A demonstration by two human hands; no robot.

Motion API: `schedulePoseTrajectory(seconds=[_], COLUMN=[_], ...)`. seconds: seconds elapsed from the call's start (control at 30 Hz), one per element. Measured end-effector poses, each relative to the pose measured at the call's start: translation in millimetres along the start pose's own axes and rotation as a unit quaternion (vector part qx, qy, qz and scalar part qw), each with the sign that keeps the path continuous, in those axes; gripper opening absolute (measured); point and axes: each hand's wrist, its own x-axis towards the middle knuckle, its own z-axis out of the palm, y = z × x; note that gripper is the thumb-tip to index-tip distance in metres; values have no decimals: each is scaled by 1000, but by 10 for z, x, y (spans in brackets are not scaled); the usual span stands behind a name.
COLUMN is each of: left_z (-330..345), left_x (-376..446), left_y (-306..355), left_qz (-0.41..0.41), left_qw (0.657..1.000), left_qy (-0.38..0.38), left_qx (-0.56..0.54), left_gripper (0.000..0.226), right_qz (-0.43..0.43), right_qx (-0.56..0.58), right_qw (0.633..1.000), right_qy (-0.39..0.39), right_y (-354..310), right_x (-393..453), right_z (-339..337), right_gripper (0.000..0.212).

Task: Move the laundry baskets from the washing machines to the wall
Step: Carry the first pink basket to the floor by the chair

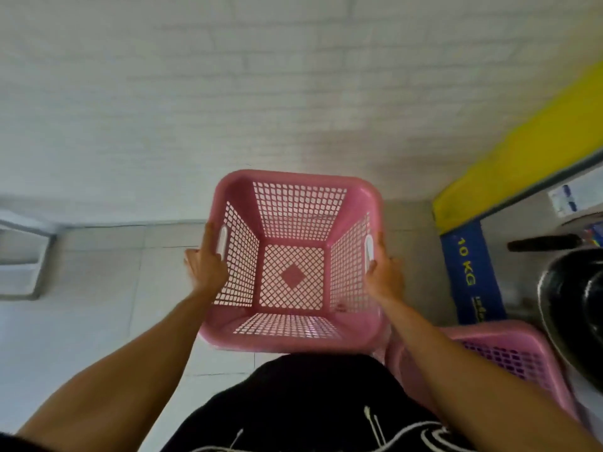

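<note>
An empty pink lattice laundry basket (293, 181) hangs in front of me, its far rim close to the white brick wall (228, 93). My left hand (207, 264) grips its left rim by the handle slot. On the opposite rim, at the other slot, is my right hand (383, 272). A second pink basket (509, 353) stands on the floor at the lower right, next to the washing machine (574, 288).
The washing machine's round door and a blue "10 KG" panel (470, 272) fill the right edge, under a yellow band (522, 151). A grey metal frame (26, 256) stands at the left. Pale floor tiles (114, 288) lie below the wall.
</note>
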Motion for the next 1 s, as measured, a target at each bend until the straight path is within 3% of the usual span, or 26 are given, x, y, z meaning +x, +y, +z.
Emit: schedulePoseTrajectory(seconds=[0.17, 0.4, 0.6, 0.8, 1.0], left_z=[-499, -1314, -1834, -2124, -2368], left_x=[-619, -1318, -1642, -1471, -833], left_y=[-841, -1976, -2753, -3447, -3999], left_qz=[-78, -204, -287, -350, -397], left_qw=[993, 957, 925, 894, 890], left_qy=[75, 154, 196, 212, 171], left_qx=[-54, -135, -154, -182, -145], left_gripper=[81, 77, 65, 66, 74], right_qz=[-115, -257, -324, -366, -398], right_qx=[-30, -45, -58, -68, -85], right_qw=[993, 964, 941, 921, 905], right_qy=[0, -44, -80, -114, -119], right_y=[-497, -1343, -2094, -2836, -3613], right_x=[-436, -1320, -1879, -2012, -1955], right_z=[406, 930, 1487, 2137, 2807], right_gripper=[72, 67, 69, 70, 77])
